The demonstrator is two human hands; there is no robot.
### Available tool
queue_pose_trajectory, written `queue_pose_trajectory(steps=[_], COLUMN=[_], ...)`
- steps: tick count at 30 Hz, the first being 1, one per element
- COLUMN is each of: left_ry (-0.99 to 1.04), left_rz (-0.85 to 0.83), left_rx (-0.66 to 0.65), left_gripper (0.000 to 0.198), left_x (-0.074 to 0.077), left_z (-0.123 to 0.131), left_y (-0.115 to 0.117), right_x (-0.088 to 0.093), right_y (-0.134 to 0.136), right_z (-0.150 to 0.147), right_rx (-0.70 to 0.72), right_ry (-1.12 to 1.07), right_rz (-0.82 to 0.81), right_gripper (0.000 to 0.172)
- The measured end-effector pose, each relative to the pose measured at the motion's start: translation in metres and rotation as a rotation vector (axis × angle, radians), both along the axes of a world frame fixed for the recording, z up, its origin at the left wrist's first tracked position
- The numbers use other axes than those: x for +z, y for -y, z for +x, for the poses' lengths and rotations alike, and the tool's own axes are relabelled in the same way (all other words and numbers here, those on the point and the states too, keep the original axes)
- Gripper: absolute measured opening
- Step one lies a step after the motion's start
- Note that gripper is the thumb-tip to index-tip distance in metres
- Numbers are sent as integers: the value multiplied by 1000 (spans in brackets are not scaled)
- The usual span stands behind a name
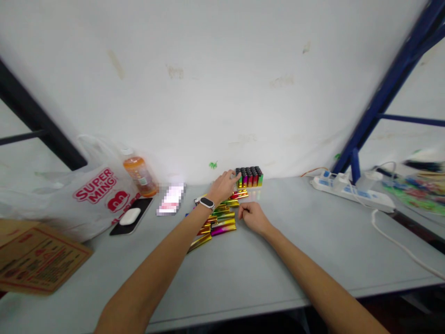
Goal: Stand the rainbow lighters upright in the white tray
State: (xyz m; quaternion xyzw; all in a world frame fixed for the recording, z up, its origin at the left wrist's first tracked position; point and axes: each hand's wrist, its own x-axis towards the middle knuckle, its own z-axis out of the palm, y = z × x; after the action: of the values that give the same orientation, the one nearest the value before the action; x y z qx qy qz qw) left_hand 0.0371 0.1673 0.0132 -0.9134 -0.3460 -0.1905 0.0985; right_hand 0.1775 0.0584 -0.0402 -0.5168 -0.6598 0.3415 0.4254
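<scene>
Colourful metallic lighters with black tops stand upright in a tight block of lighters [249, 177] near the wall. My left hand [224, 185], with a fitness band on the wrist, reaches to the block's left end; its fingers close on a lighter there, partly hidden by the hand. Several loose lighters [223, 229] lie in a pile beneath and in front of that wrist, in gold, magenta, green and red. My right hand [253, 217] rests on the table just right of the pile, fingers curled in, with nothing visible in them.
At left are a white plastic bag [93, 195], a cardboard box [41, 260], an orange drink bottle [141, 176], a white earbud case [130, 216] on a dark phone [118, 229], and a blurred-out bright screen [171, 199]. A power strip [354, 192] with cables lies right, by a blue metal frame [375, 102].
</scene>
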Motion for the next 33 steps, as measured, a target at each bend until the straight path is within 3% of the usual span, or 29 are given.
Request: queue_pose_trajectory(steps=[4, 13, 23, 33], left_ry=[-111, -115, -24, -4], left_rz=[48, -36, 9, -67], left_rx=[19, 34, 21, 11], left_gripper=[65, 68, 67, 67], left_x=[5, 7, 11, 7], left_z=[-8, -11, -3, -2], left_y=[4, 8, 9, 4], right_x=[-1, -5, -7, -10], right_y=[-1, -9, -11, -13], right_z=[-1, -3, 0, 3], right_rx=[4, -116, -71, -48], right_ry=[-20, -99, -140, -158], right_rz=[4, 87, 35, 0], right_gripper=[23, 20, 20, 19])
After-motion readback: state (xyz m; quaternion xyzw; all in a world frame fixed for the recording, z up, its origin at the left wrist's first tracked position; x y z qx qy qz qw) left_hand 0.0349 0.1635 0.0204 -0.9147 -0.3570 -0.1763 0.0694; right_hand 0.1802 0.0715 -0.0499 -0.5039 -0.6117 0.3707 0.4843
